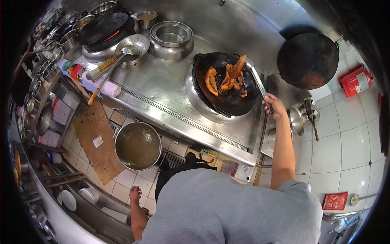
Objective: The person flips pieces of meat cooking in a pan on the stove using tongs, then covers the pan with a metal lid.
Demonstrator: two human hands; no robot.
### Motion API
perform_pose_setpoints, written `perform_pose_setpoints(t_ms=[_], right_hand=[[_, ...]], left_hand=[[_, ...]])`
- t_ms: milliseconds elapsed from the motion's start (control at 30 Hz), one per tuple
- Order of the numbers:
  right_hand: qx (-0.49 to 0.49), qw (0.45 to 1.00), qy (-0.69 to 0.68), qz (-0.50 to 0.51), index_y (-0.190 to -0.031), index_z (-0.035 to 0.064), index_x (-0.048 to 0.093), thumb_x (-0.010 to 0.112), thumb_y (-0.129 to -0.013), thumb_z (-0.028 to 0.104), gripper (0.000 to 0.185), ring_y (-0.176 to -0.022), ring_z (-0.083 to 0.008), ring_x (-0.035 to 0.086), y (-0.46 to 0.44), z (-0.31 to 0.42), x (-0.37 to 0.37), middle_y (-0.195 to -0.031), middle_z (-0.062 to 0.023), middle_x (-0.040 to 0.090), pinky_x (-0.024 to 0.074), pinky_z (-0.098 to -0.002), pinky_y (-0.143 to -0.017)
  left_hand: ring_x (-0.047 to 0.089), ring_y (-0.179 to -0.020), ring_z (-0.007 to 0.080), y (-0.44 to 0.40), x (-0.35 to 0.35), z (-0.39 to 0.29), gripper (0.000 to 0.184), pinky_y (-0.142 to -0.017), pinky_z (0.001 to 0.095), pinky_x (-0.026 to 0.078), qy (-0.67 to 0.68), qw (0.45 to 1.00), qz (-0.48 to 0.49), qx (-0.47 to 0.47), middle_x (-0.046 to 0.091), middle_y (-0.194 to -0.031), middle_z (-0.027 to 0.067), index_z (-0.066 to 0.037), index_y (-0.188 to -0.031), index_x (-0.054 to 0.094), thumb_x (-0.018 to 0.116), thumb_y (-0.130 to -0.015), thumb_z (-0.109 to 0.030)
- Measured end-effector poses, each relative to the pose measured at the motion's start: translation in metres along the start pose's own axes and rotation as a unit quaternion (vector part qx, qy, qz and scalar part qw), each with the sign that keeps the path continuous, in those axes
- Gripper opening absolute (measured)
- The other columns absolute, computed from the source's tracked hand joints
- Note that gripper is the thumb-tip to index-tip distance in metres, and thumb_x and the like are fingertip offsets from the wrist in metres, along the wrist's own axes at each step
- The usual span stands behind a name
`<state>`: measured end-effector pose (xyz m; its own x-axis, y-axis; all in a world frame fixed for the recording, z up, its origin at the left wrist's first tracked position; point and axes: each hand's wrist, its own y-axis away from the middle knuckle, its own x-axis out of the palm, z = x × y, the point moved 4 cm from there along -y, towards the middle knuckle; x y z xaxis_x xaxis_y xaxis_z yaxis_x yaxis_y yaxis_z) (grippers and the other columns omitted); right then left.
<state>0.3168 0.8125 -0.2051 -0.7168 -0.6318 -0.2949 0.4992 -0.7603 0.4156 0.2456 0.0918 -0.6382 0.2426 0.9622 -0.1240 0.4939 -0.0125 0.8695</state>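
My right hand (275, 105) is closed around metal tongs (259, 83) at the right side of a black wok (239, 109). The tips of the tongs are at a browned strip of meat (232, 75), whose upper end rises above the rest. Another browned piece of meat (211, 81) lies in the left part of the wok, and a dark layer of oil or sauce seems to coat the bottom. My left hand (136, 193) hangs low beside my body, its fingers loosely curled, with nothing visible in them.
A large pot of cloudy liquid (138, 145) stands in front of the stove (162, 81). A strainer ladle (137, 44) and a second wok (91, 34) sit at the left. Another wok (308, 61) leans at the right, near a red fire extinguisher (355, 81). Cardboard (91, 134) covers some floor.
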Motion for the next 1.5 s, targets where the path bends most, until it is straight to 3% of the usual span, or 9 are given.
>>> perform_pose_setpoints(t_ms=[200, 433, 633, 700, 767, 867, 967, 1167, 1500], right_hand=[[0.04, 0.981, -0.172, 0.079, -0.099, 0.0126, 0.05, 0.051, -0.087, 0.021, 0.015, -0.049, -0.01, 0.053, -0.031, -0.023, 0.057, -0.069, -0.0014, 0.056, 0.0455, -0.0206, -0.038], [0.117, 0.977, -0.173, -0.037, -0.083, 0.0084, 0.053, 0.053, -0.085, 0.021, 0.013, -0.05, -0.0128, 0.054, -0.155, -0.042, 0.112, -0.066, -0.0044, 0.057, 0.0465, -0.0226, -0.04], [0.073, 0.997, 0.016, -0.031, -0.084, 0.0086, 0.052, 0.054, -0.085, 0.024, 0.016, -0.049, -0.0124, 0.051, -0.188, -0.033, 0.115, -0.06, -0.0025, 0.052, 0.0419, -0.0295, -0.04], [0.008, 0.992, 0.094, -0.077, -0.093, 0.0065, 0.055, 0.056, -0.083, 0.023, 0.019, -0.061, -0.0186, 0.058, -0.176, -0.036, 0.101, -0.067, -0.0067, 0.057, 0.0469, -0.0358, -0.051], [-0.211, 0.847, 0.446, -0.2, -0.104, 0.007, 0.055, 0.059, -0.079, 0.021, 0.029, -0.08, -0.0249, 0.061, -0.119, -0.012, 0.088, -0.078, -0.0115, 0.061, 0.0486, -0.0387, -0.067], [-0.166, 0.801, 0.563, -0.118, -0.112, 0.0103, 0.053, 0.06, -0.074, 0.019, 0.039, -0.096, -0.0272, 0.056, -0.069, -0.015, 0.076, -0.09, -0.0138, 0.061, 0.046, -0.0374, -0.079], [-0.199, 0.746, 0.624, -0.121, -0.108, 0.014, 0.056, 0.051, -0.077, 0.014, 0.032, -0.093, -0.0295, 0.059, -0.053, -0.018, 0.076, -0.103, -0.015, 0.059, 0.0481, -0.0405, -0.075], [-0.194, 0.717, 0.656, -0.135, -0.09, 0.0073, 0.064, 0.047, -0.076, 0.009, 0.022, -0.086, -0.0299, 0.061, -0.076, -0.008, 0.085, -0.094, -0.0135, 0.062, 0.05, -0.0401, -0.068], [-0.248, 0.686, 0.662, -0.173, -0.079, 0.0074, 0.065, 0.044, -0.081, 0.016, 0.023, -0.075, -0.0294, 0.063, -0.089, -0.013, 0.095, -0.084, -0.0135, 0.063, 0.0502, -0.0394, -0.061]], left_hand=[[0.051, -0.062, 0.0096, 0.004, -0.013, -0.018, 0.01, -0.048, 0.0255, 0.034, 0.006, 1.0, -0.011, -0.01, 0.056, -0.077, -0.0017, -0.016, -0.093, 0.051, 0.049, -0.086, -0.023], [0.052, -0.062, 0.0111, 0.025, -0.013, -0.031, 0.011, -0.048, 0.0272, 0.035, 0.002, 0.999, -0.026, 0.019, 0.057, -0.079, -0.0013, -0.016, -0.094, 0.051, 0.049, -0.086, -0.024], [0.054, -0.061, 0.0122, 0.036, -0.015, -0.008, 0.014, -0.046, 0.0271, 0.035, 0.02, 0.999, -0.023, 0.018, 0.057, -0.078, 0.0005, -0.017, -0.095, 0.049, 0.052, -0.085, -0.026], [0.053, -0.06, 0.0123, 0.039, -0.016, 0.0, 0.014, -0.043, 0.0258, 0.035, 0.022, 0.999, -0.011, 0.026, 0.057, -0.077, 0.0011, -0.016, -0.094, 0.049, 0.052, -0.085, -0.028], [0.053, -0.059, 0.0123, 0.043, -0.015, 0.005, 0.015, -0.04, 0.0249, 0.035, 0.043, 0.999, -0.01, 0.014, 0.057, -0.076, 0.0014, -0.015, -0.094, 0.049, 0.052, -0.085, -0.028], [0.055, -0.061, 0.0131, 0.042, -0.014, 0.018, 0.019, -0.039, 0.0253, 0.037, 0.023, 0.999, -0.004, 0.026, 0.058, -0.079, 0.0024, -0.014, -0.095, 0.05, 0.053, -0.084, -0.029], [0.057, -0.063, 0.0144, 0.043, -0.012, 0.018, 0.021, -0.041, 0.027, 0.037, -0.009, 0.999, 0.007, 0.034, 0.06, -0.082, 0.0028, -0.015, -0.098, 0.051, 0.053, -0.084, -0.03], [0.056, -0.069, 0.0135, 0.029, -0.013, -0.037, 0.019, -0.047, 0.0299, 0.037, -0.145, 0.987, 0.041, 0.059, 0.059, -0.084, 0.0012, -0.015, -0.098, 0.051, 0.05, -0.084, -0.029], [0.056, -0.069, 0.0136, 0.017, -0.002, -0.117, 0.021, -0.051, 0.0256, 0.037, -0.074, 0.991, 0.03, 0.105, 0.059, -0.085, 0.0026, -0.014, -0.095, 0.05, 0.055, -0.083, -0.031]])
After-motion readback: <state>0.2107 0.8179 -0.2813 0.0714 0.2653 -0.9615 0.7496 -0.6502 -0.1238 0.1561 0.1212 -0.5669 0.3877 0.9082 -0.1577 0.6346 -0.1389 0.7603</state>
